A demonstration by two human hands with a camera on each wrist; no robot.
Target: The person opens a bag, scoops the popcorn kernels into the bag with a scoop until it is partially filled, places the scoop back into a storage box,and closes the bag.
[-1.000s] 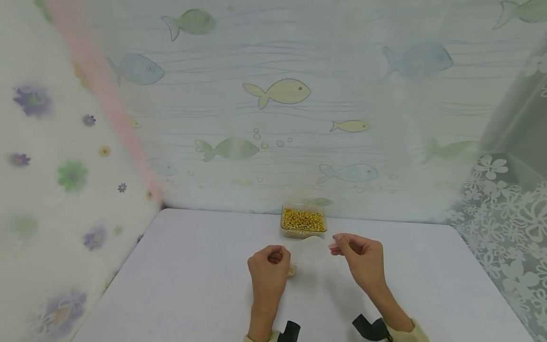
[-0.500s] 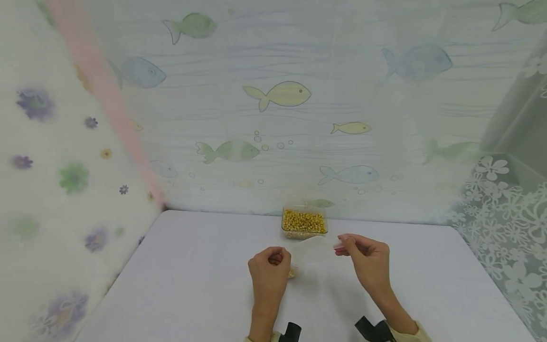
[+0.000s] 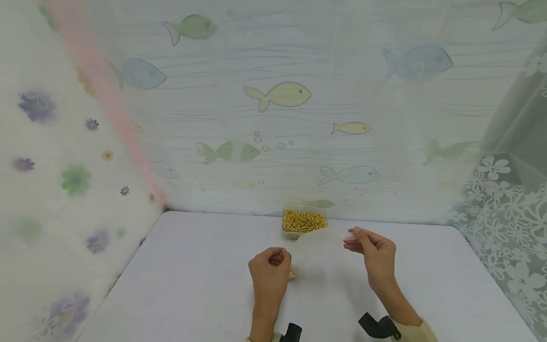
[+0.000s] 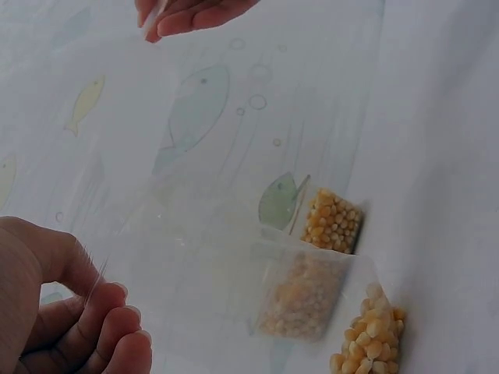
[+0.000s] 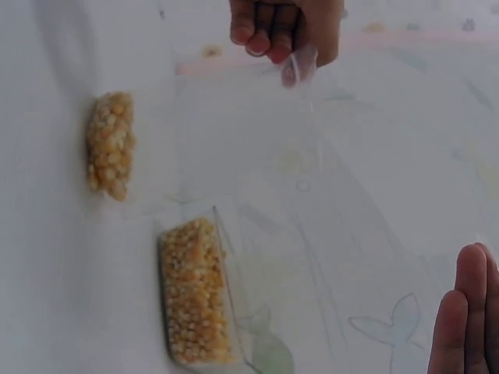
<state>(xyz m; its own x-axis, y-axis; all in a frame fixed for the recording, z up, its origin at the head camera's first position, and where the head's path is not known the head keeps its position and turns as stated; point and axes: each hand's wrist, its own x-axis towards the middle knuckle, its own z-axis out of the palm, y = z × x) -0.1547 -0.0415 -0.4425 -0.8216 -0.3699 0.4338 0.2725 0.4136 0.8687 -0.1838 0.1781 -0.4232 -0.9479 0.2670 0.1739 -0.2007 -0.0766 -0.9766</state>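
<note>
A clear plastic bag [image 3: 318,249] with corn kernels [image 4: 366,343] at its bottom stands stretched out between both hands. My left hand [image 3: 269,270] has its fingers curled and pinches one upper corner, plainest in the right wrist view. On the other side, my right hand [image 3: 378,259] pinches thin see-through film between thumb and fingers; its fingers [image 5: 472,304] look nearly straight in the right wrist view. The bag's kernels form a small heap just over or on the table, partly behind the left hand in the head view. The film's exact edges are hard to make out.
Behind the bag, a clear box [image 3: 292,235] full of yellow corn kernels [image 3: 304,221] stands near the back edge of the white table [image 3: 192,266]. A fish-print curtain [image 3: 278,142] hangs right behind the table. Flowered cloth [image 3: 72,190] hangs at the left.
My right hand has moved to the right and a little upward, away from the left hand. The bag's upper edge has risen in front of the box. The left hand stays nearly still.
</note>
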